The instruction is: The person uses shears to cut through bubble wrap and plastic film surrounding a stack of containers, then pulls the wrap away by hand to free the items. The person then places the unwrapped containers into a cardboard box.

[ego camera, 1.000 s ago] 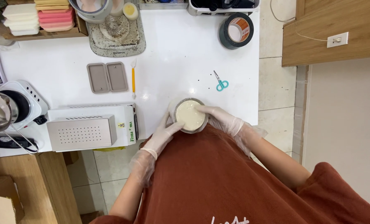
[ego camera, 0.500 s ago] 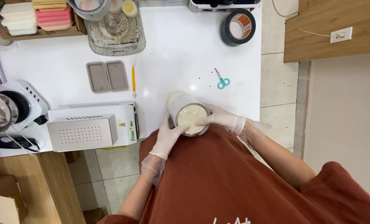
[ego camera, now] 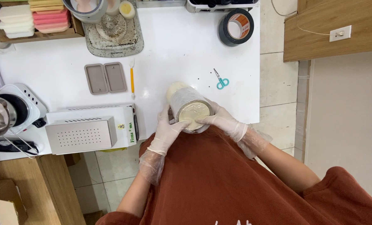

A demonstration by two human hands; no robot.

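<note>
The person is holding a round cream-coloured block wrapped in clear film point(ego camera: 189, 106) with both gloved hands, a little below the centre of the frame, at the near edge of the white table point(ego camera: 182, 50). The left hand point(ego camera: 169, 129) is grasping the block from the left side and from under, with the fingers curling around its wall. The right hand point(ego camera: 221, 121) is grasping it from the right, and its fingertips are lying across the flat pale end, which is facing up toward the camera. The block is tilting, so its far end is pointing to the upper left. Both hands are wearing thin clear gloves, and the person is wearing a rust-brown shirt point(ego camera: 219, 187) that is filling the lower part of the frame. To the upper right of the block, small teal scissors point(ego camera: 222, 80) are lying on the table, well apart from the hands. A roll of black tape point(ego camera: 236, 27) is sitting near the top right corner of the table. To the left of the block, a white metal box with small holes point(ego camera: 79, 134) is standing, and above it a grey two-part mould point(ego camera: 105, 78) and a thin orange tool point(ego camera: 132, 80) are lying side by side. In the upper left, flat pastel slabs point(ego camera: 32, 16) are stacked on a shelf.
</note>
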